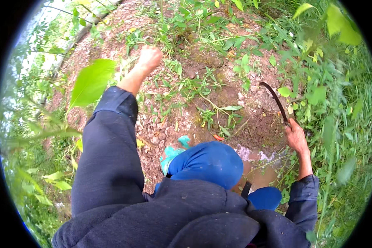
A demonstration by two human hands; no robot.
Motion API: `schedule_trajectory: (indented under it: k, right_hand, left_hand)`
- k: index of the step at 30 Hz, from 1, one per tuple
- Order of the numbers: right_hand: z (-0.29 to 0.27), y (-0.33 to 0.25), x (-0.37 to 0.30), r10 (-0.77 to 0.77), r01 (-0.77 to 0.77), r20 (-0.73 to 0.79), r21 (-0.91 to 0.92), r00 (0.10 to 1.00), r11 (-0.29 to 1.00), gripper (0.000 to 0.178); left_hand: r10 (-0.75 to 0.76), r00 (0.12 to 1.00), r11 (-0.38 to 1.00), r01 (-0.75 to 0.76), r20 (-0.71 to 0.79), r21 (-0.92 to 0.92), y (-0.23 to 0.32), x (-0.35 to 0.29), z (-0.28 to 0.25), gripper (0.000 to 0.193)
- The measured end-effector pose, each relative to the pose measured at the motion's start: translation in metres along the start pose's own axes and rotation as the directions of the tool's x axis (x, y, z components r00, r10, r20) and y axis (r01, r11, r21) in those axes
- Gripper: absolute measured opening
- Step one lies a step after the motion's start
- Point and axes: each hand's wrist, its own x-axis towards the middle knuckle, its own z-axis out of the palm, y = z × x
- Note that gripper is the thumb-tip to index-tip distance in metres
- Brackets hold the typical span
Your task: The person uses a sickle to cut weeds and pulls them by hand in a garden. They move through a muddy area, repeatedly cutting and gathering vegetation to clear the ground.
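Note:
My right hand [296,135] is wrapped round the grip of a sickle [275,98]. Its thin, dark blade curves up and to the left over bare soil, and the grip itself is mostly hidden by my fingers. Farther off and to the left, my left hand [150,58] is stretched forward in a fist above the ground. Only the back of that fist shows, so I cannot make out what is in it, if anything. Small green weeds [211,118] grow from the reddish soil [252,128] between the two hands.
Dense grass [339,153] and leafy plants line the right side. A large leaf [91,82] hangs close by my left forearm. My blue-clad knee [208,163] is in the lower middle, beside a murky puddle [260,173]. A pale edging [76,37] runs along the upper left.

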Motion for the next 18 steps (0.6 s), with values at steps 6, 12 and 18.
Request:
schedule_trajectory:
  k: [6, 12, 18]
  right_hand:
    - [-0.058, -0.064, 0.027, 0.17, -0.153, 0.077, -0.185, 0.983, 0.971, 0.036]
    - [-0.063, -0.116, 0.059, 0.118, -0.114, 0.008, -0.218, 0.993, 0.969, 0.029]
    - [-0.053, -0.162, 0.1, 0.078, -0.149, -0.152, -0.54, 0.985, 0.828, 0.024]
  left_hand:
    - [0.32, 0.923, 0.941, -0.335, -0.215, -0.037, 0.038, 0.08, 0.062, 0.011]
    - [0.309, 0.95, 0.951, -0.306, -0.055, 0.045, 0.015, 0.109, 0.114, 0.037]
    - [0.377, 0.926, 0.923, -0.376, 0.012, 0.075, -0.008, 0.136, 0.145, 0.039]
